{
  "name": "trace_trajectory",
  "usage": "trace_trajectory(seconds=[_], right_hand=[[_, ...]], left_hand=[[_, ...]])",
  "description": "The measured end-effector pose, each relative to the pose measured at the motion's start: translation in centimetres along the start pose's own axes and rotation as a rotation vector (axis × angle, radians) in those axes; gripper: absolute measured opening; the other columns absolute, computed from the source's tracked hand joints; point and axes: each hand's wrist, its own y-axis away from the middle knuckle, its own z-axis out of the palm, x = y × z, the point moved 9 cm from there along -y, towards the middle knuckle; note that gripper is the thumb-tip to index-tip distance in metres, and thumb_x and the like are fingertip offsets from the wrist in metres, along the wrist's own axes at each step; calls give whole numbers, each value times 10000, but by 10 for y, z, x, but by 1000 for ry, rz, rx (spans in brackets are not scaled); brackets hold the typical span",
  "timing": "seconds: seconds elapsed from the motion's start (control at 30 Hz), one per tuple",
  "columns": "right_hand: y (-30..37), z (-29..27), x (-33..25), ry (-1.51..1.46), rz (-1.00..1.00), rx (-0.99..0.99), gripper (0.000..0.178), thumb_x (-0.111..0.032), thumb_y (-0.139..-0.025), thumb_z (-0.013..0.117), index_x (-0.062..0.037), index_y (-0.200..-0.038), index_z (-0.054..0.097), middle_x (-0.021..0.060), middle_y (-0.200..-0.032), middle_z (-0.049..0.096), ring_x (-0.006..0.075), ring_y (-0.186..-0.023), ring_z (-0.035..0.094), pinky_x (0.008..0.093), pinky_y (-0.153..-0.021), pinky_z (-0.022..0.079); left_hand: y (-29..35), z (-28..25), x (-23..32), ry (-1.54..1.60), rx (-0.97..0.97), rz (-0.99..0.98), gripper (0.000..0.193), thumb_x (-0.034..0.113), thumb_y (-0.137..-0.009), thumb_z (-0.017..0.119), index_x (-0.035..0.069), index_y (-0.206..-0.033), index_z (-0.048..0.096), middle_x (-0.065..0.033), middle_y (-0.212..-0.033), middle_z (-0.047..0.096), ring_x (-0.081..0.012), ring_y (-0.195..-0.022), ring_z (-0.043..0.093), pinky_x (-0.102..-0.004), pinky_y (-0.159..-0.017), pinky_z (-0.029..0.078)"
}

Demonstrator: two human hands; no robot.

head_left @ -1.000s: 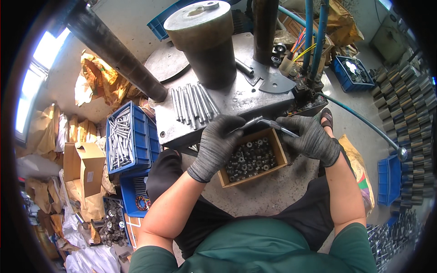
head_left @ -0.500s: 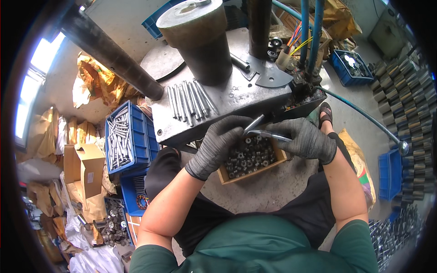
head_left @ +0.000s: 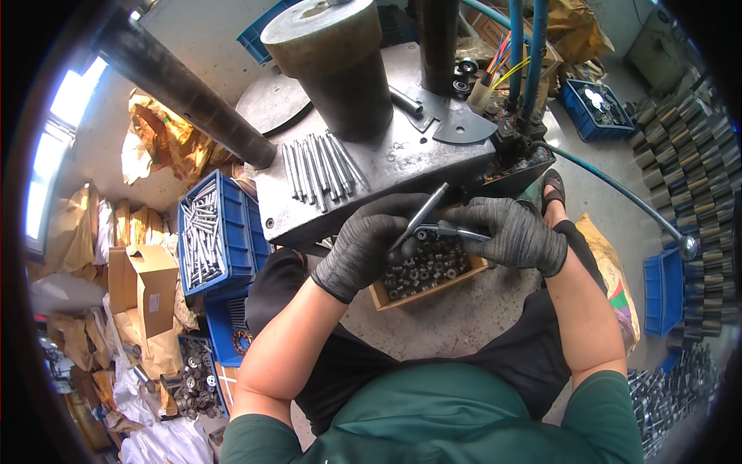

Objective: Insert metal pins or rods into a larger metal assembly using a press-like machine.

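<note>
My left hand, in a grey glove, is closed round a slim metal shaft. The shaft slants up and to the right out of the fingers. My right hand, gloved alike, grips what looks like a pair of metal pliers by the handles. Their jaws point left and meet or nearly meet the shaft; I cannot tell whether they touch. Below both hands stands a shallow wooden box of small dark and shiny round metal parts.
Ahead is a steel machine bed with a row of metal shafts, a thick cylinder and a flat notched plate. Blue crates with more shafts stand at left. A blue hose with a metal end crosses the right side.
The shaft has turned more upright and more of it shows above my left fingers. My left hand has shifted slightly left; the pliers stay nearly in place.
</note>
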Motion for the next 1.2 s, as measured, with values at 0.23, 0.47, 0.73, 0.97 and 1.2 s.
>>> trace_trajectory(seconds=[0.23, 0.47, 0.73, 0.97, 1.2], right_hand=[[4, 7, -3, -386, 120, -74, 592, -175, -870, 786, 17, -1397, 595, 124, -1192, 702, 203, -1056, 669, 355, -938, 546], [-2, 12, 1, -431, 112, 18, 678, -151, -845, 756, 24, -1457, 522, 99, -1180, 670, 172, -1100, 631, 320, -980, 518], [8, 10, 26, -889, 278, 259, 441, 7, -791, 675, -47, -1222, 598, 56, -1002, 652, 172, -981, 640, 306, -909, 522], [-1, 32, 32, -1103, 300, 272, 406, -4, -782, 630, -67, -1181, 591, 106, -1010, 672, 199, -929, 656, 311, -866, 529], [-4, 50, 38, -942, 271, 233, 501, 26, -801, 629, -33, -1297, 594, 85, -1023, 686, 163, -929, 643, 285, -866, 531]], left_hand=[[-3, -3, 1, 120, 17, 12, 513, 175, -926, 635, -94, -1357, 563, -136, -999, 695, -95, -646, 565, -194, -560, 455], [7, -23, 31, -292, 83, 213, 552, 234, -902, 690, -26, -1376, 579, -99, -1037, 698, -121, -770, 613, -250, -677, 520], [51, -139, 129, -704, 690, 726, 470, -36, -858, 598, 37, -1321, 601, -98, -1123, 697, -153, -960, 665, -278, -818, 535], [81, -184, 155, -1531, 1138, 389, 454, 27, -858, 621, 198, -1273, 689, -170, -1197, 697, -389, -1065, 675, -437, -954, 543], [68, -184, 146, -1705, 1058, 249, 262, 132, -861, 719, 129, -1116, 776, -178, -1171, 690, -369, -1098, 667, -439, -974, 526]])
